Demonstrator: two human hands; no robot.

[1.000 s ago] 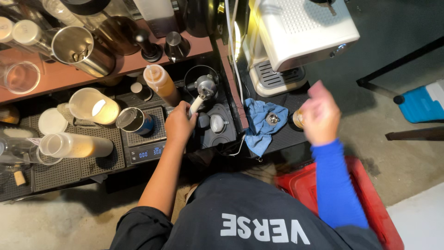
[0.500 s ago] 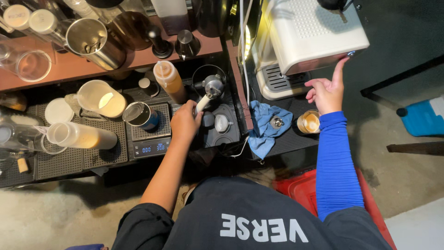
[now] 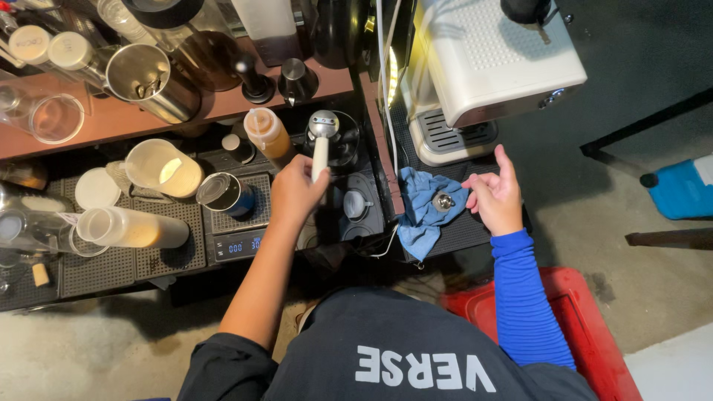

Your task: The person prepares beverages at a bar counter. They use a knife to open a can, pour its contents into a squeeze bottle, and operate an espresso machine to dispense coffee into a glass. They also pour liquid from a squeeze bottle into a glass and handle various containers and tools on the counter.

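The white tool handle (image 3: 320, 157) is grasped by the clenched fingers of the left hand (image 3: 295, 194); its metal head is positioned over the round black base (image 3: 343, 139), directly left of the espresso machine (image 3: 490, 67). The right hand (image 3: 496, 197) is held released, fingers spread, nothing gripped, just below the machine's drip tray (image 3: 453, 138). The blue cloth (image 3: 423, 212) is laid below the machine, beside the right hand. The digital scale (image 3: 238, 245) is placed well left of the machine
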